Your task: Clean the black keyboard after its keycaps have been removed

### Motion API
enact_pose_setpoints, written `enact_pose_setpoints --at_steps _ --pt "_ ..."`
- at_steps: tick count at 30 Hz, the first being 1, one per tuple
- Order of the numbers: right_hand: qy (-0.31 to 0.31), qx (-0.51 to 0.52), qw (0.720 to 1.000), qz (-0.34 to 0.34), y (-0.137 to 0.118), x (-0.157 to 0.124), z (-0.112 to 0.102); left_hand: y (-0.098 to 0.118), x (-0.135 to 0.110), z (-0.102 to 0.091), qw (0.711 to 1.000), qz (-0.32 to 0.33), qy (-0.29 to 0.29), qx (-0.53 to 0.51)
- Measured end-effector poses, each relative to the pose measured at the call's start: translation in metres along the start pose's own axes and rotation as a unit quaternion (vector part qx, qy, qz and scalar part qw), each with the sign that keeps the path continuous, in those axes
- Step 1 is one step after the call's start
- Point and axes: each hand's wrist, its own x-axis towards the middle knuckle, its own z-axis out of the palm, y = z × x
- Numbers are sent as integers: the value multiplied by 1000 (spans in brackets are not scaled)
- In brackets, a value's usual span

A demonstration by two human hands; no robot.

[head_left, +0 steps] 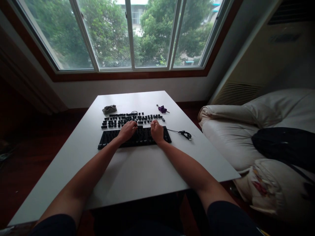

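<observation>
A black keyboard [112,138] lies in the middle of a white table [137,170]. Behind it, several loose black keycaps [118,120] are laid out in rows. My left hand [127,130] rests on the keyboard's top edge with fingers curled at the keycap rows; what they pinch is too small to tell. My right hand [157,130] sits on the right part of the keyboard, fingers closed into a loose fist. The keyboard's cable [184,133] trails off to the right and ends in a coiled bundle.
A grey crumpled cloth [109,109] lies at the back left of the table, a small purple tool [162,109] at the back right. A white bed with a dark garment [283,144] stands to the right. A wide window [133,32] is behind.
</observation>
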Motion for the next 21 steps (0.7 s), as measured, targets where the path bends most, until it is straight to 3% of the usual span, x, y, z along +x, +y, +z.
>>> enact_pose_setpoints --at_steps 10,21 --pt "0 20 1000 -17 2 -1 1 -11 47 20 995 -10 9 95" --pt "-19 7 1000 -17 1 -1 1 -27 54 37 992 -39 -24 119"
